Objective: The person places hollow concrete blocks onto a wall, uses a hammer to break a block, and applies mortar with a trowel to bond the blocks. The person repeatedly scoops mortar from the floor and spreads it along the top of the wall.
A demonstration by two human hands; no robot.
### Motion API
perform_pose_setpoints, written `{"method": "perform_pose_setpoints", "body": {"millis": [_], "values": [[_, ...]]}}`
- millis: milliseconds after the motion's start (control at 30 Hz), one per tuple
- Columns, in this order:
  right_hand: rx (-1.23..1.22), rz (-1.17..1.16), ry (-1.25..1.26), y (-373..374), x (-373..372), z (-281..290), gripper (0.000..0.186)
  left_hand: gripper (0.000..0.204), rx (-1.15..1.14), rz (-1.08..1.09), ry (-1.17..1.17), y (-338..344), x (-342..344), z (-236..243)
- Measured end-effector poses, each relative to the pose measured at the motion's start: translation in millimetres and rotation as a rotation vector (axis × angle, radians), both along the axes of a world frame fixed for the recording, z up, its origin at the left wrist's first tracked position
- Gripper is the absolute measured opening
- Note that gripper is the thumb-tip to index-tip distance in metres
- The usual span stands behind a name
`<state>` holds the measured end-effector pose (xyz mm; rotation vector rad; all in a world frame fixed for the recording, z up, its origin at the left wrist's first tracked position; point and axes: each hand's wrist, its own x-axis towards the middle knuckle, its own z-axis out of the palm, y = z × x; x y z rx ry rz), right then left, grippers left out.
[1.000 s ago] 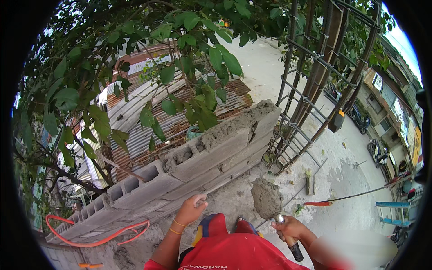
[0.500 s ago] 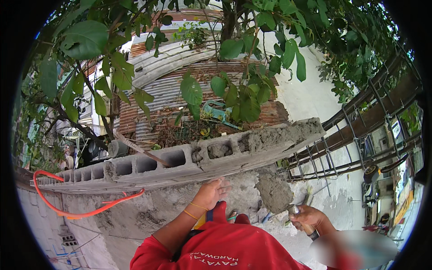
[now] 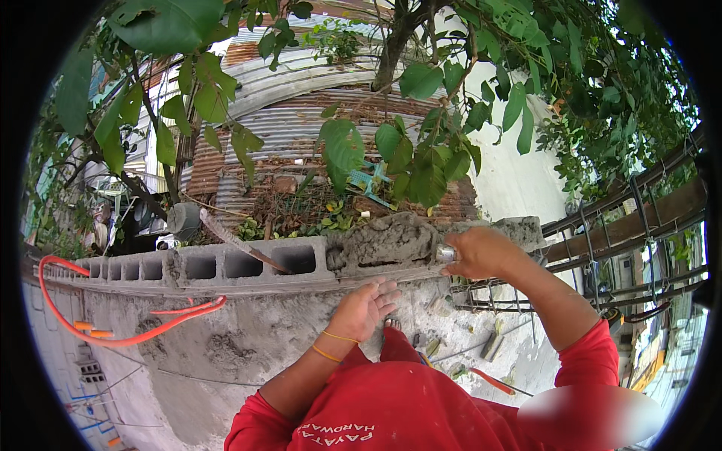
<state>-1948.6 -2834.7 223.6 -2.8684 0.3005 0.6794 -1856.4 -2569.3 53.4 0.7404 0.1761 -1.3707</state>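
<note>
A trowel is gripped in my right hand, over the top of a wall of grey hollow blocks. Its blade is hidden under a heap of wet grey mortar, which lies across the block tops left of that hand. Below this mortar, my left hand is held open close to the wall's near face, fingers spread, holding nothing; I cannot tell whether it touches the wall. Open block cells show to the left of the mortar.
A rusty bar sticks up from one cell. An orange hose loops over the wall's left end. Steel rebar cages stand at right. Leafy branches hang above the wall, before corrugated roofing sheets.
My right hand has swung up and left from beside my body to the wall top, bringing the mortar-laden trowel onto the blocks. My left hand stays open near the wall.
</note>
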Motion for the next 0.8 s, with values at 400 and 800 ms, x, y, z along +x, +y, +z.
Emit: {"method": "perform_pose_setpoints", "body": {"millis": [400,800], "values": [[0.414,-0.306,-0.186,-22,-99,43,0.043,0.049,0.107,0.158,-0.123,-4,-50,-1],[0.668,-0.656,0.163,-42,-150,7,0.060,0.049,0.152,0.267,-0.194,4,-74,-11]]}}
